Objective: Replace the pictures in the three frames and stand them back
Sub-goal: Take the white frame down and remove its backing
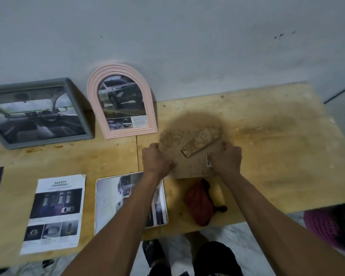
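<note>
A person bends over a plywood worktop [267,126] with the third picture frame [187,156] lying face down, its brown fibreboard back and hinged easel stand [201,141] turned up toward the camera. The left hand [157,158] curls its fingers round the frame's left edge; the right hand [226,159] grips the right edge, thumb near a small metal retaining tab [208,161]. Holding both sides at once would steady the frame while the backing is seated or the tabs are worked, which suggests the picture swap in this frame is under way or just being closed up; which of the two cannot be told from this view.

Two frames already stand finished against the grey wall [187,36]: a grey rectangular frame [76,96] showing a car interior, and just beside it a pink arched frame [149,108] showing a car outdoors. Both lean back on their stands, presumably so the pictures face the viewer.

On the near side of the worktop lie loose printed sheets, among them a page headed "SAFETY" [54,214] and a rounded-corner print [108,196] partly under the left forearm, probably the removed pictures. A red cloth pouch [200,202] sits near the front edge, just below the frame in hand.
</note>
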Available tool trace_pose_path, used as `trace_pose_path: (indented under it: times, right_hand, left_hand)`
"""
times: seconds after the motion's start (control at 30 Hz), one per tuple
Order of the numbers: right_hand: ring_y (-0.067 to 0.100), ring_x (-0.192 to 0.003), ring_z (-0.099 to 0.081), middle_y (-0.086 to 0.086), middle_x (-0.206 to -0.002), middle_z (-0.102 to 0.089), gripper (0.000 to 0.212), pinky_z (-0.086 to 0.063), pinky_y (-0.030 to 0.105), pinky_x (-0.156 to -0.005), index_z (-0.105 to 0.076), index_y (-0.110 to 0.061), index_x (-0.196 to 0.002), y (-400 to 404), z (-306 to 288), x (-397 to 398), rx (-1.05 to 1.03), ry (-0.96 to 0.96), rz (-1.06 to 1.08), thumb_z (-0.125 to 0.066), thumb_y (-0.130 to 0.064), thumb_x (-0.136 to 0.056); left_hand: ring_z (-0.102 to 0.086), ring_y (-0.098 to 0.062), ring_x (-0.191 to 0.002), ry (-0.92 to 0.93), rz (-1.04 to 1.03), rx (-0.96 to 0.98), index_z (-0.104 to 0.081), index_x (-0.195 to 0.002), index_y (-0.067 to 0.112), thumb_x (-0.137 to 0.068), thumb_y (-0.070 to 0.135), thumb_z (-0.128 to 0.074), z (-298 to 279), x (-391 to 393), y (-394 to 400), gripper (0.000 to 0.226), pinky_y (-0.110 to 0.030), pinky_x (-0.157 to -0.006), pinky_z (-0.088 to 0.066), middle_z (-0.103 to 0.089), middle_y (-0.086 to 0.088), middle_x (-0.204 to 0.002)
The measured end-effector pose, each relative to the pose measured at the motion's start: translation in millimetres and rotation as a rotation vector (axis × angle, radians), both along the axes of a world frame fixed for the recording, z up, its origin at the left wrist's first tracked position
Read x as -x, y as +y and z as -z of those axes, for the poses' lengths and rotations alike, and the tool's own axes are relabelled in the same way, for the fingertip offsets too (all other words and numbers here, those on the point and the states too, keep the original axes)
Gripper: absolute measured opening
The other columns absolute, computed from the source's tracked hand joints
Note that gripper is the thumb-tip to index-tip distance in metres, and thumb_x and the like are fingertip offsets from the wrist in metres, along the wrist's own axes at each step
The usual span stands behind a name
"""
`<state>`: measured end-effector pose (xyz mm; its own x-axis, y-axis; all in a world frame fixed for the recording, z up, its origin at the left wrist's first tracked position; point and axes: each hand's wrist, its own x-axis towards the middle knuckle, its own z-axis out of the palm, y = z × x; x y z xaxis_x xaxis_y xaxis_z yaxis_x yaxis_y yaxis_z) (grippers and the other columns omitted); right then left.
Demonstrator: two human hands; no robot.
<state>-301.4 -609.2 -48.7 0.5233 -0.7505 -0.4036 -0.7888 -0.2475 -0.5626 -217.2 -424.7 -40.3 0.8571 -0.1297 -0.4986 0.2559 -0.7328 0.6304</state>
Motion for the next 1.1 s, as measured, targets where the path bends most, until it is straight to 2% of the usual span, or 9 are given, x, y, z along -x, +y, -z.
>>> trace_pose_path:
  times: [0.1,0.2,0.3,0.4,0.57,0.73,0.87,1.0,1.1]
  right_hand:
    - [0.036,-0.13,-0.035,0.016,-0.14,-0.036,0.068,-0.042,0.048,-0.104,-0.045,-0.007,-0.141,-19,14,-11,0.013,0.074,-0.055,-0.07,-0.033,-0.083]
    - [0.036,-0.132,-0.032,0.018,-0.142,-0.036,0.069,-0.037,0.047,-0.108,-0.043,-0.005,-0.142,-28,23,-18,0.011,0.068,-0.125,-0.07,-0.033,-0.085]
    - [0.037,-0.13,-0.034,0.019,-0.138,-0.04,0.067,-0.035,0.042,-0.109,-0.045,-0.005,-0.14,-30,28,-21,0.039,0.085,-0.185,-0.071,-0.033,-0.085]
    - [0.036,-0.126,-0.036,0.016,-0.137,-0.039,0.065,-0.037,0.038,-0.102,-0.047,-0.009,-0.138,-29,32,-21,0.066,0.111,-0.195,-0.073,-0.034,-0.083]
    - [0.034,-0.121,-0.034,0.012,-0.131,-0.036,0.061,-0.043,0.047,-0.096,-0.046,-0.014,-0.136,-22,38,-20,0.091,0.137,-0.208,-0.068,-0.035,-0.083]
    - [0.035,-0.125,-0.033,0.013,-0.136,-0.035,0.065,-0.041,0.048,-0.098,-0.041,-0.014,-0.141,-18,37,-21,0.085,0.143,-0.201,-0.068,-0.032,-0.084]
    - [0.033,-0.124,-0.032,0.011,-0.135,-0.035,0.06,-0.038,0.049,-0.095,-0.042,-0.016,-0.135,-1,28,-19,0.143,0.12,-0.153,-0.065,-0.03,-0.082]
    - [0.033,-0.124,-0.032,0.011,-0.138,-0.034,0.055,-0.037,0.05,-0.098,-0.04,-0.01,-0.136,43,13,-16,0.208,0.088,-0.202,-0.059,-0.027,-0.087]
    - [0.034,-0.127,-0.036,0.014,-0.139,-0.039,0.052,-0.038,0.047,-0.102,-0.045,-0.008,-0.135,93,6,-8,0.178,0.021,-0.228,-0.058,-0.027,-0.088]
  left_hand:
    - [-0.063,-0.028,-0.106,0.035,-0.082,-0.009,-0.052,-0.135,0.009,-0.059,0.019,-0.094,11,-6,-23,0.087,-0.041,-0.089,-0.058,-0.058,-0.009,-0.123]
    - [-0.065,-0.027,-0.102,0.024,-0.101,-0.05,-0.059,-0.123,0.001,-0.066,0.013,-0.09,21,-11,-36,0.066,-0.037,-0.09,-0.056,-0.065,-0.01,-0.111]
    - [-0.066,-0.023,-0.09,0.039,-0.096,-0.121,-0.064,-0.105,0.005,-0.062,0.022,-0.087,30,-12,-40,0.051,-0.039,-0.079,-0.06,-0.069,-0.009,-0.101]
    - [-0.065,-0.024,-0.087,-0.022,-0.079,-0.176,-0.065,-0.1,0.013,-0.053,0.03,-0.076,49,-12,-38,0.051,-0.041,-0.077,-0.06,-0.067,-0.008,-0.1]
    - [-0.068,-0.03,-0.078,-0.126,-0.027,-0.195,-0.067,-0.083,0.001,-0.078,0.002,-0.065,45,-9,-42,0.005,-0.045,-0.071,-0.06,-0.071,-0.015,-0.08]
    - [-0.062,-0.031,-0.089,-0.133,-0.026,-0.192,-0.064,-0.09,0.007,-0.082,0.012,-0.061,40,-6,-38,0.01,-0.043,-0.077,-0.058,-0.064,-0.014,-0.095]
    - [-0.053,-0.029,-0.11,-0.122,0.053,-0.195,-0.059,-0.116,0.007,-0.079,0.022,-0.075,22,-4,-27,0.043,-0.035,-0.091,-0.049,-0.059,-0.013,-0.112]
    - [-0.052,-0.027,-0.116,-0.139,-0.037,-0.102,-0.052,-0.133,0.01,-0.088,0.03,-0.071,4,3,20,0.053,-0.027,-0.093,-0.045,-0.05,-0.012,-0.129]
    - [-0.052,-0.028,-0.119,-0.209,-0.065,-0.15,-0.05,-0.138,0.013,-0.091,0.033,-0.068,1,15,74,0.054,-0.036,-0.097,-0.047,-0.05,-0.011,-0.135]
